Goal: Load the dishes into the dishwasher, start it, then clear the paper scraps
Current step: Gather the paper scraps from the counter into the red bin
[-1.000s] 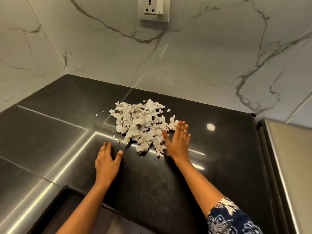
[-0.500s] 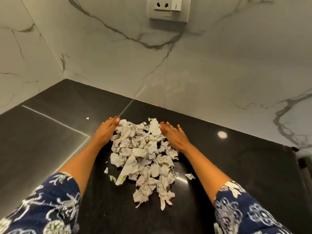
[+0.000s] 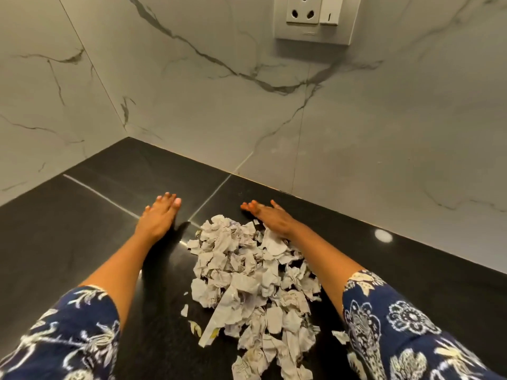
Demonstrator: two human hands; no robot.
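Note:
A heap of torn, crumpled grey-white paper scraps (image 3: 252, 283) lies on the black stone counter (image 3: 68, 242), stretching from mid-counter toward the near edge. My left hand (image 3: 157, 218) lies flat on the counter with straight fingers, just left of the heap's far end and apart from it. My right hand (image 3: 270, 219) is flat too, fingers straight, its palm edge against the scraps at the heap's far right. Neither hand holds anything. A few small scraps (image 3: 193, 326) lie loose at the heap's left side. No dishes or dishwasher are in view.
The marble wall (image 3: 356, 138) rises right behind the hands and meets a second marble wall at the left corner. A white wall socket with a switch (image 3: 312, 20) sits high on the wall. Bare counter extends left and right of the heap.
Both hands have reached farther toward the wall, past the heap's far end. My left hand has come off the scraps and moved left. The camera has moved closer and the heap sits nearer to me.

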